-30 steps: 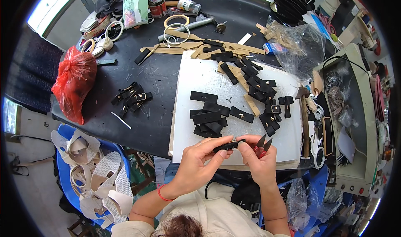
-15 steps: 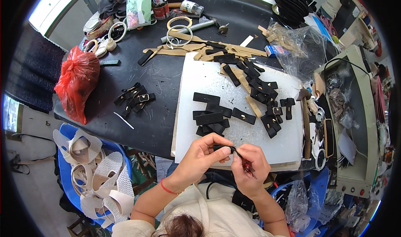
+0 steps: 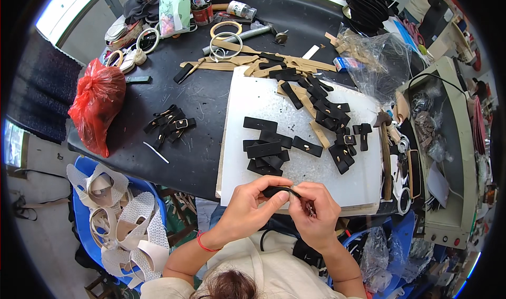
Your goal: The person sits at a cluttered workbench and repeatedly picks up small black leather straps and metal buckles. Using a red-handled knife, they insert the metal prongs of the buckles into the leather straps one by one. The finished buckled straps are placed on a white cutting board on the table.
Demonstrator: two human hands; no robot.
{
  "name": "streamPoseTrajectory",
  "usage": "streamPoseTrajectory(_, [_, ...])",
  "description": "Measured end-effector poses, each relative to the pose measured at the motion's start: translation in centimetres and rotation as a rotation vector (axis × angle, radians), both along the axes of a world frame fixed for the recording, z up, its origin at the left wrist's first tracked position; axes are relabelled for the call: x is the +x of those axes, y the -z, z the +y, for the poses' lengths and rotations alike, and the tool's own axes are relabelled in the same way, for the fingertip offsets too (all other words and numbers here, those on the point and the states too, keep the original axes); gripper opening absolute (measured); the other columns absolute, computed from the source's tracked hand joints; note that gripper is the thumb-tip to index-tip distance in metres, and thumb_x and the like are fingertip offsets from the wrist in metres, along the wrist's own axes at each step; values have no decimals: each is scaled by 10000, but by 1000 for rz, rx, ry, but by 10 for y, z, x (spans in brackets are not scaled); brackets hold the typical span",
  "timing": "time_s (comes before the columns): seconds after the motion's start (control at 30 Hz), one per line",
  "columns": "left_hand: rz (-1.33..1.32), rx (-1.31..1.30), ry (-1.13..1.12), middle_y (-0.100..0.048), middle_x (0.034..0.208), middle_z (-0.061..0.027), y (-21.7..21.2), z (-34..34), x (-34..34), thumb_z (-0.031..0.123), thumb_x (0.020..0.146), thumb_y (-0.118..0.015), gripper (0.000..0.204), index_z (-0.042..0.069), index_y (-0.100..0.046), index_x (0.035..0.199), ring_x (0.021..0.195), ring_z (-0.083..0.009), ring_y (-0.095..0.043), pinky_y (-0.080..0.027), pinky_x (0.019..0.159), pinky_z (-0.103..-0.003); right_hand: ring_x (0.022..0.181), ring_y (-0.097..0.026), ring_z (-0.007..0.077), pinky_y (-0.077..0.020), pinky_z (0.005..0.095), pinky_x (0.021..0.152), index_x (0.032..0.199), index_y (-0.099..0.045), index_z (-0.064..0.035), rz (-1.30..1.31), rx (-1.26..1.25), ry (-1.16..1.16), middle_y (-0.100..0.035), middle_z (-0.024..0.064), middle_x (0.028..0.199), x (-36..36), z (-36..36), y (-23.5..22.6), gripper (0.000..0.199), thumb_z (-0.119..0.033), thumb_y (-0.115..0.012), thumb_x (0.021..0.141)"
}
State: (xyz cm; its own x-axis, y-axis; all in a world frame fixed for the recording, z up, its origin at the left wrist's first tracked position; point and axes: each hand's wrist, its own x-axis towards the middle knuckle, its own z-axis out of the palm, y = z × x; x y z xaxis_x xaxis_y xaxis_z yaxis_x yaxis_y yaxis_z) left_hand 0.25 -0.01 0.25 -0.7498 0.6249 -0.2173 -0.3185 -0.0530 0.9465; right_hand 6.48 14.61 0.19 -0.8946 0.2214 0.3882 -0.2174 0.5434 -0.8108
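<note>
Assorted clutter around a black bench (image 3: 205, 96).
A knotted red plastic bag (image 3: 97, 112) sits at its left edge; below, a blue tub (image 3: 80, 214) holds cream pieces (image 3: 151, 254). Toward the back are a green-and-white packet (image 3: 174, 13), a red tin (image 3: 202, 16) and a bottle (image 3: 241, 9) on its side.

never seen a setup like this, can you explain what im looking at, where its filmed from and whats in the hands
There is no machine here, just a person's bare hands. The view comes from a wide fisheye camera worn on the head, looking down, so straight edges bend near the rim.

The left hand grips a black strap piece; the right hand pinches its end. Something small inside the right hand is mostly hidden.

On the black table lie a white board with more black pieces on it, tan strips and a red bag.
</note>
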Motion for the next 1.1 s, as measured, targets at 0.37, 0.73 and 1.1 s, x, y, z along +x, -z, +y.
streamPoseTrajectory(0.37, [148,-43,60,-588,1116,-137,5,-3,3,23,923,-492,328,-62,-479,1240,994,-160,-596,-504,861,-267,569,-485,37,-396,185,488,942,-595,-13,-167,-252,-13,-625,61,851,1,4,2,156,18,-650,799])
streamPoseTrajectory(0.73, [236,-133,-23,-641,1020,-152,-5,-5,9,-2,896,-510,244,-67,-577,1121,929,-178,-645,-540,788,-266,628,-500,21,-376,162,513,911,-594,7,-222,-271,-115,-620,53,864,1,12,-5,148,87,-627,791])
streamPoseTrajectory(1.1, [142,2,10,-601,1065,-113,9,-9,12,23,914,-491,257,-53,-542,1155,911,-121,-608,-523,770,-245,577,-536,58,-439,194,481,943,-591,0,-89,-77,-61,-627,94,872,6,-1,-7,205,55,-663,759])
